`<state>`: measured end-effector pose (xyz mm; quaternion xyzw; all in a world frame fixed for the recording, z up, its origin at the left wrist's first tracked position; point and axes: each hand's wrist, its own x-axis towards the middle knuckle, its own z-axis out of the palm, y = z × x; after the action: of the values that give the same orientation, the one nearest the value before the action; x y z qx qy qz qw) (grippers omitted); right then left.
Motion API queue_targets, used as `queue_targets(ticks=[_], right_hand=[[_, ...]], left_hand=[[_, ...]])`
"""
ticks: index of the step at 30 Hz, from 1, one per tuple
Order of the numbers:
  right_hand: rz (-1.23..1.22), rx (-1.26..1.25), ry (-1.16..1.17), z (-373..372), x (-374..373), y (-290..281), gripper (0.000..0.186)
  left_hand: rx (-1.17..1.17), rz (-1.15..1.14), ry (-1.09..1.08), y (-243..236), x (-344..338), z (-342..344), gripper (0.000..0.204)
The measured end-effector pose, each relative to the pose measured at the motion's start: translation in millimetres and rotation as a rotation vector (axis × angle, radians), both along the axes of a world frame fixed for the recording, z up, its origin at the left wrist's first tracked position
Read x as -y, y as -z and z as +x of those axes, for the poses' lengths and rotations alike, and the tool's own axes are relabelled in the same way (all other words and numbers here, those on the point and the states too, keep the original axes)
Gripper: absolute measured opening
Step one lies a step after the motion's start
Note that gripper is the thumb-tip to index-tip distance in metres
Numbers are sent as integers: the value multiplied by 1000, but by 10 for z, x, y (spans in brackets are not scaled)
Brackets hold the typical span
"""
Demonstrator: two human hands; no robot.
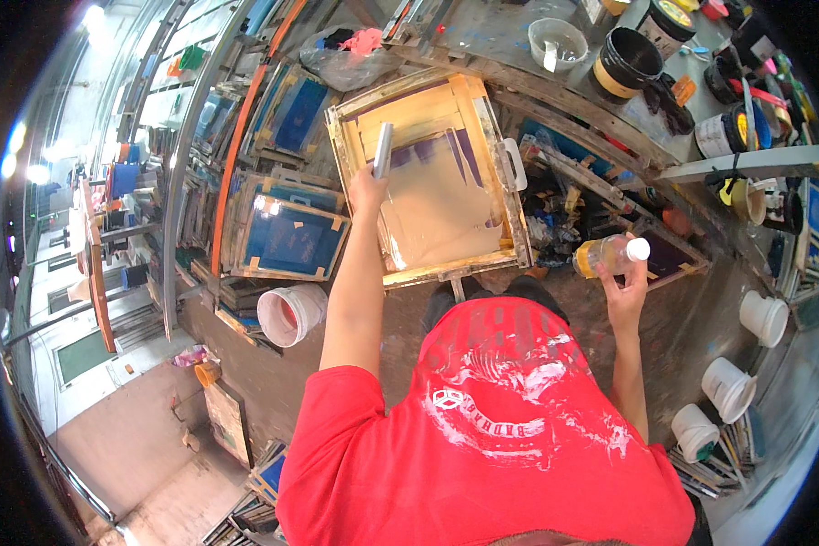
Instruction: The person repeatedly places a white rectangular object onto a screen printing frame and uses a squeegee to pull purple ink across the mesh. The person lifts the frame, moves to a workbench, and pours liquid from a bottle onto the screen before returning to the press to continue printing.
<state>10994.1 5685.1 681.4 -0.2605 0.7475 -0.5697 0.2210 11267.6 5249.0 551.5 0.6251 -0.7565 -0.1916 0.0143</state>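
In front of me is a screen-printing frame with a wooden border edged in yellow tape. Beige ink covers much of its mesh, and purple shows along the top and right side. My left hand is closed round a silver-grey squeegee over the frame's left part. Off the frame's lower right corner, my right hand grips a clear plastic bottle with a white cap and a yellowish lower part. The bottle is tilted, cap toward the right.
A workbench at the upper right carries a clear tub, a black bucket and several ink pots. Blue screens lean at the left near a white bucket. More white buckets stand at the right. Dark rubbish lies beside the frame.
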Motion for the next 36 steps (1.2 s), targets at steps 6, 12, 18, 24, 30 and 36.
queue_targets(ticks=[6,12,18,24,30,36], right_hand=[[-28,45,-17,-19,135,68,65],[-36,3,-91,-50,287,49,65],[-76,21,-61,-120,156,51,66],[-67,23,22,-215,-45,245,67],[-147,42,-17,-270,86,121,66],[-150,12,-16,-227,-6,162,67]], left_hand=[[-6,57,266,-119,63,-525,42],[-12,-87,630,75,55,-819,41],[66,19,799,-44,-98,-345,38],[-83,170,439,-203,-940,-71,36],[-60,-44,427,-134,-752,-556,35],[-152,-158,670,118,-163,-735,39]])
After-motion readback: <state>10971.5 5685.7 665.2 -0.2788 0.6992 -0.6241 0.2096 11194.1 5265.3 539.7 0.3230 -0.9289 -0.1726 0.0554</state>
